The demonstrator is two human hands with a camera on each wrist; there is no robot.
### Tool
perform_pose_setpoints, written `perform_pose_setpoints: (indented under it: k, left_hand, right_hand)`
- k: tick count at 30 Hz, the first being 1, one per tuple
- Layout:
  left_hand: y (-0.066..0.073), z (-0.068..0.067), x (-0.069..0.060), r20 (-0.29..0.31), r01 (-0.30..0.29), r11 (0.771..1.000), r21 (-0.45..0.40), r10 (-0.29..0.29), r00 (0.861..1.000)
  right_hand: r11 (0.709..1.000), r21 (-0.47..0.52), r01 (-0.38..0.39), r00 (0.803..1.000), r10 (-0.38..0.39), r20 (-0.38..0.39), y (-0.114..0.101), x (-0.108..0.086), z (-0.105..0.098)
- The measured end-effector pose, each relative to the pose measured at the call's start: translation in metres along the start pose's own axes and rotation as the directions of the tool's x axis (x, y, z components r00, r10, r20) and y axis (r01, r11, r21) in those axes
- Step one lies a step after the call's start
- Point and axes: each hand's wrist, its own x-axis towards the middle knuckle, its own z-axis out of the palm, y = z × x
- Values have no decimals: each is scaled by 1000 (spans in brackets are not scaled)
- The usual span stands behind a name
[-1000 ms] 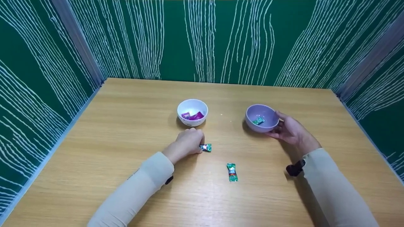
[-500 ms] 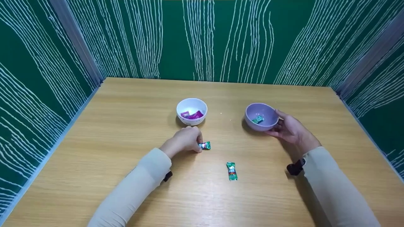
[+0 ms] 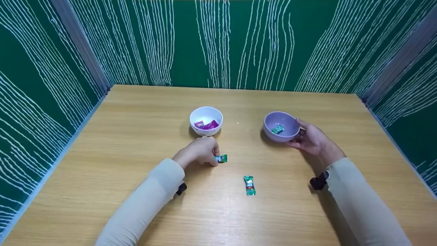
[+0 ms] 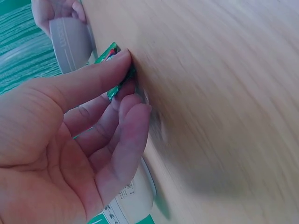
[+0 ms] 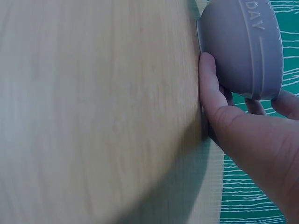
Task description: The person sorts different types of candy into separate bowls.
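On the wooden tabletop, grips the purple bowl by its right side with the right hand; probably stiff, smooth, best taken by the lower wall. Just in front of the white bowl, pinches a green-wrapped candy with the left hand: likely light, firm, slick-wrapped, best held mid-body. Runs roughly crosswise, exposed end pointing right.

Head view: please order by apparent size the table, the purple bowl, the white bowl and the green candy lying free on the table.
1. Table
2. Purple bowl and white bowl: too alike to rank
3. Green candy lying free
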Motion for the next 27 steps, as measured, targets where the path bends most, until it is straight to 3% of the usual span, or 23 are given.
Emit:
perform_pose_setpoints:
  k: [8, 27]
  left_hand:
    - [8, 0, 2, 16, -1, 999, -49, 2, 1000]
    - [33, 13, 12, 24, -92, 992, -89, 95, 995]
  right_hand:
    - [1000, -15, 2, 1000, -1, 16, 1, -1, -2]
    - [999, -43, 7, 999, -5, 37, 1, 1, -1]
